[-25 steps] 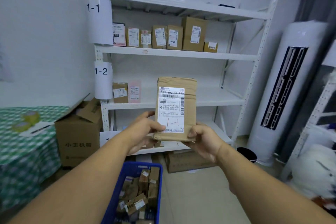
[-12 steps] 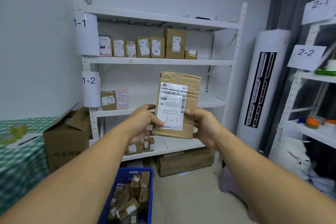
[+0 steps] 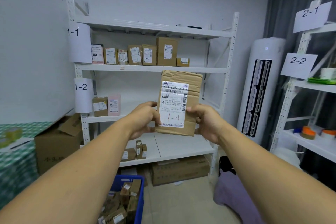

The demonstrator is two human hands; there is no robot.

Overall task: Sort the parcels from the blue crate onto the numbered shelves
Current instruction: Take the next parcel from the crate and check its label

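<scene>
The white shelf rack [image 3: 151,68] stands against the wall ahead of me. Its upper level is tagged with a 1-1 sign [image 3: 79,42] and carries a row of boxes [image 3: 140,55]; the level below has a 1-2 sign [image 3: 82,94]. Near my feet the blue crate [image 3: 140,203] sits on the floor, holding small parcels. I hold one brown parcel [image 3: 193,94] upright in the air, in front of the 1-2 level. My left hand [image 3: 143,120] grips its lower left edge and my right hand [image 3: 207,122] its lower right. Its white label [image 3: 172,103] faces me, with 1-1 handwritten near the bottom.
</scene>
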